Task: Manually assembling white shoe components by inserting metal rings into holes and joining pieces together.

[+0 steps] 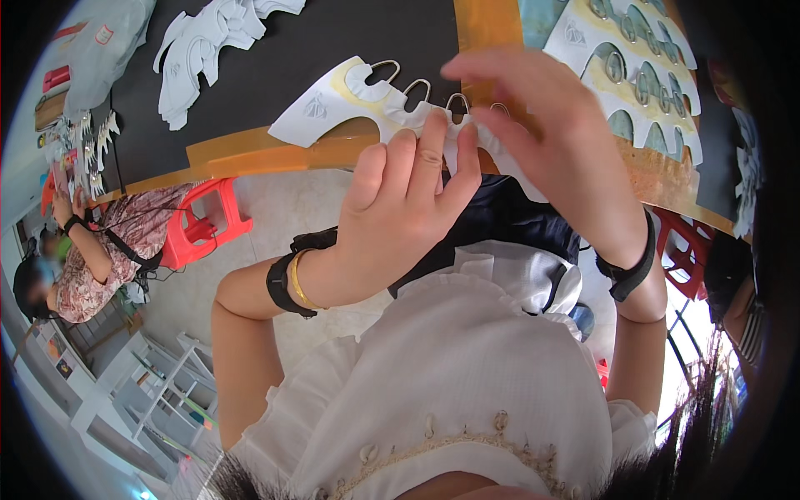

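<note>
A white cut-out piece (315, 102) with yellowish bands, a faint drawn mark and scalloped notches lies at the table's front edge. Several metal wire loops (417, 86) stand up from its far side. My left hand (404, 183) is on the middle of the piece, its fingertips closed on the white material beside one loop. Part of the piece is hidden under those fingers. Over the piece's right end is my right hand (558, 125), slightly blurred, thumb and fingers apart with nothing seen between them. Its fingers partly cover the rightmost loop.
White cut-outs (200, 50) are heaped at the far left of the black table (333, 29). At right, similar pieces (587, 46) with metal loops lie in rows on a board. A clear plastic bag (108, 62) is at left. Another person (104, 250) works near a red stool (208, 223).
</note>
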{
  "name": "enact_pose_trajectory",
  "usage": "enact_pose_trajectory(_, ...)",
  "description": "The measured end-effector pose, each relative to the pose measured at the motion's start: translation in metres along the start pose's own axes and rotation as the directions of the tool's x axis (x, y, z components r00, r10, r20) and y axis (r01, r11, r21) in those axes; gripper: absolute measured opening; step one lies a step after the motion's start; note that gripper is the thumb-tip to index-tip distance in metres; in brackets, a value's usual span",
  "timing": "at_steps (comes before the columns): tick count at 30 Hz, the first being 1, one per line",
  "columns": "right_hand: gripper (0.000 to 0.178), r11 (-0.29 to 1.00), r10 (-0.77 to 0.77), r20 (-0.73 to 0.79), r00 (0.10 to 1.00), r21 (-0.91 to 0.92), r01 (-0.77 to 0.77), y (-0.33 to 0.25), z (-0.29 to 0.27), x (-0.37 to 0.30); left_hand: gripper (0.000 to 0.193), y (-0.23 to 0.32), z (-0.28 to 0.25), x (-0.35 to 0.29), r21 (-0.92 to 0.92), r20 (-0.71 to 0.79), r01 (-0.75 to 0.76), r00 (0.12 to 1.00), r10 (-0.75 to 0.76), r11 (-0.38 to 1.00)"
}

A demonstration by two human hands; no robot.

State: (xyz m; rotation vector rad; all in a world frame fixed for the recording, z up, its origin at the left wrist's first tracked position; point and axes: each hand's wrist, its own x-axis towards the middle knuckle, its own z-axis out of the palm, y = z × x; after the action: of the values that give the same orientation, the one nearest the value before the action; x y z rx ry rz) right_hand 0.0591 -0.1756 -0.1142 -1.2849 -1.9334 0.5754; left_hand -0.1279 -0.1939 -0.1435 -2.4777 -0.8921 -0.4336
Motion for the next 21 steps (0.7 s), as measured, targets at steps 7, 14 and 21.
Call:
enact_pose_trajectory(7,0.037,0.988,-0.114,0.041,0.993,-0.096,0.118,-0.013,-0.006,-0.02,0.037,0.0,0.0,-0.002,0.011,-0.003,-0.009,1.0,0.009,1.0)
enact_pose_trajectory(14,0.039,0.961,-0.162,-0.06,0.985,-0.238,0.144,-0.005,0.013,-0.039,0.034,0.002,0.0,-0.003,-0.028,0.006,0.017,1.0,-0.016,0.999)
enact_pose_trajectory(21,0.036,0.956,-0.192,-0.031,0.981,-0.233,0.179,-0.005,0.011,-0.042,0.035,0.002,0.001,-0.002,-0.084,-0.002,0.034,0.999,-0.035,0.996)
